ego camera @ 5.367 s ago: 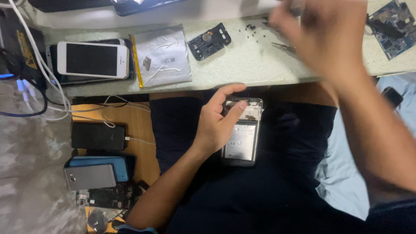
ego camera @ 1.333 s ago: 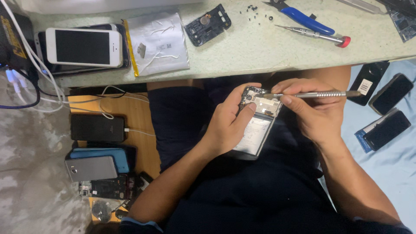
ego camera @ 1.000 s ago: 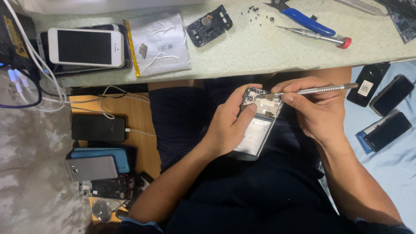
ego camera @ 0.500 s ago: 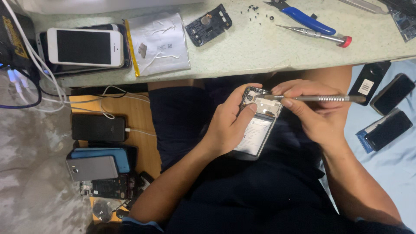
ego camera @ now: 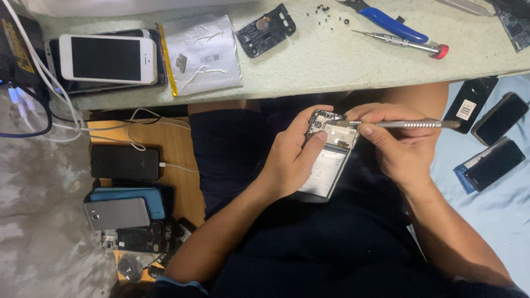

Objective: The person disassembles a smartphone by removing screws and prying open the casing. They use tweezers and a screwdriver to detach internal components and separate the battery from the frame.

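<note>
Left hand: grip closed around the opened phone, thumb pressed on its upper part, fingers wrapped under the body; it holds the phone over the lap, just below the tabletop edge.
Right hand: grip pinched on the metal screwdriver, shaft level, tip set into the top corner of the phone's exposed insides.
Opened phone: back cover off, pale battery label and board showing, tilted slightly, resting only in the left hand.
Risk at the tip: as I judge it, the driver lies nearly flat against the board, so a slip could scrape a part or skid off the screw head; I cannot tell how well the tip is seated.
Risk of loss: with the phone over the lap and not over the tabletop, a freed screw could drop into the dark cloth and vanish.
Floor at left: a black phone on a cable, a grey phone on a blue one, loose parts below.
Bedding at right: three dark phones on the blue sheet, well apart from the hands.
Tabletop: white phone, silver pouch, a black frame piece, tiny screws, blue-handled pliers, a second screwdriver with a red cap.
</note>
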